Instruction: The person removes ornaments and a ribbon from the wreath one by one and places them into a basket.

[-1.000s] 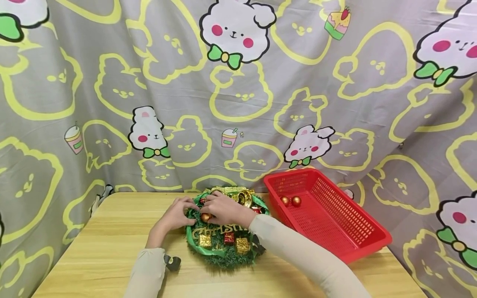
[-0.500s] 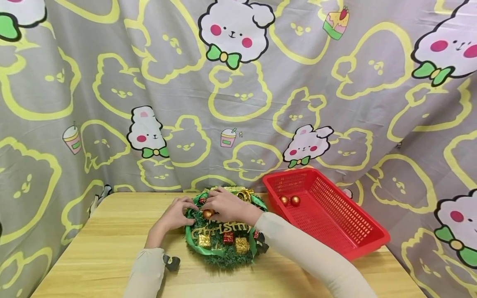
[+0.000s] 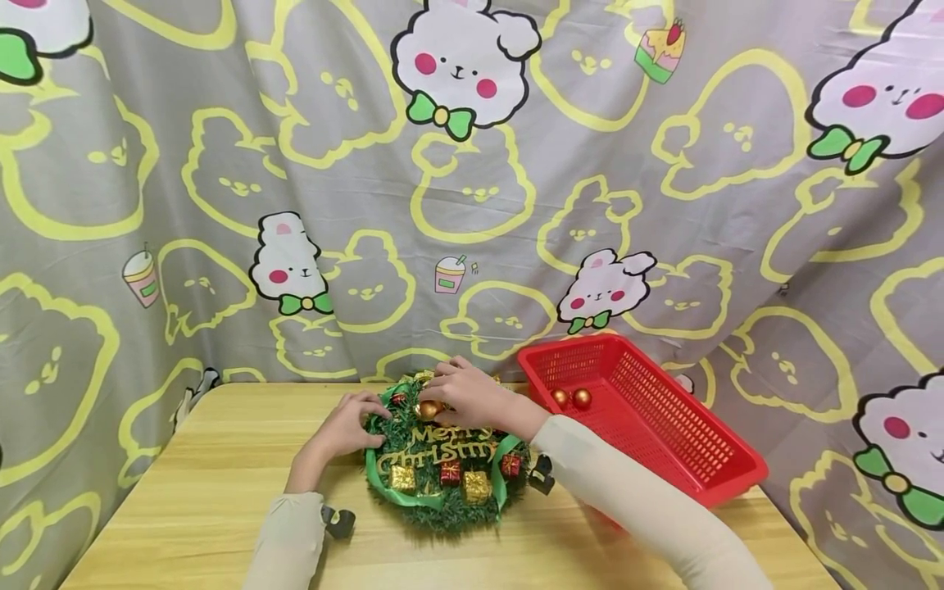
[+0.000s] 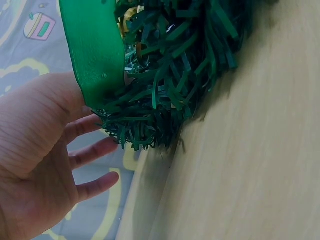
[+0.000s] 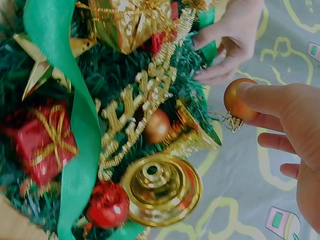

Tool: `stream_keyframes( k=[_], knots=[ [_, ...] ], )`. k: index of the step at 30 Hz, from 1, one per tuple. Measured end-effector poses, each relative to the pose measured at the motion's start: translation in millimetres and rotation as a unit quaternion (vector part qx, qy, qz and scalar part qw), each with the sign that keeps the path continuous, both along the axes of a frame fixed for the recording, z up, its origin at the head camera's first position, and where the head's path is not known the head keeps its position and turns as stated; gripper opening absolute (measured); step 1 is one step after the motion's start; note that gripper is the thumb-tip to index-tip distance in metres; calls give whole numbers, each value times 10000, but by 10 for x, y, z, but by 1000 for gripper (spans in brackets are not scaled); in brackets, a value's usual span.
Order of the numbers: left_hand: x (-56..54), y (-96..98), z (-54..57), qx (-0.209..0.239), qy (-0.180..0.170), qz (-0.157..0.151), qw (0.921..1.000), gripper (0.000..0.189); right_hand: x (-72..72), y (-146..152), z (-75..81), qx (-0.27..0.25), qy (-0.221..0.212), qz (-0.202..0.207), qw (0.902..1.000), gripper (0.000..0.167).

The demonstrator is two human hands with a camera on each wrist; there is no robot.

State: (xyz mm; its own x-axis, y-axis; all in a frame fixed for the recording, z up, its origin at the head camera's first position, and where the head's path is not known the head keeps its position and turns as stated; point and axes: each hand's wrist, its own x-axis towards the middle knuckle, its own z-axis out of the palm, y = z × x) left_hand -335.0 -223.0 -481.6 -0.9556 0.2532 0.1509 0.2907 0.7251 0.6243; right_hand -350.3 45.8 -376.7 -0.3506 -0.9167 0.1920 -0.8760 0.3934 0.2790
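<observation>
A green tinsel Christmas wreath (image 3: pixel 450 515) lies on the table with a green ribbon (image 4: pixel 95 50), gold "Merry Christmas" lettering (image 3: pixel 438 455) and small wrapped gift boxes (image 3: pixel 475 487). My left hand (image 3: pixel 345 424) rests at its left edge, thumb and fingers spread apart; in the left wrist view several fingers extend loosely beside the tinsel, the thumb tip behind the ribbon. Over the back of the wreath, my right hand (image 3: pixel 475 400) pinches a copper-coloured bauble (image 5: pixel 239 102) between thumb and fingers, its metal cap and chain showing. Another copper bauble (image 5: pixel 157 126) sits among the decorations beside a gold bell (image 5: pixel 161 190).
A red plastic basket (image 3: pixel 682 418) stands to the right of the wreath, with two copper baubles (image 3: pixel 581 399) at its far left end. A patterned grey curtain (image 3: pixel 487 205) hangs behind the wooden table (image 3: pixel 199 492). Black straps (image 3: pixel 338 522) are on both wrists.
My right hand has moved right and slightly back over the wreath with the bauble, uncovering more of the lettering. My left hand stays at the wreath's left edge.
</observation>
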Motion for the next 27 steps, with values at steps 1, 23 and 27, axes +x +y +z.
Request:
stream_keyframes(
  k=[1, 23, 27],
  knots=[
    [3, 0, 0, 6, -2, 2, 10000, 35, -2, 28, 17, -46, 9, 5, 10000, 33],
    [17, -7, -17, -57, 43, 9, 10000, 32, 74, 611, 466, -621, 515, -35, 9967, 35],
    [9, 0, -14, -42, 50, -16, 10000, 33, 48, 751, 512, -671, 597, -68, 9959, 36]
  ],
)
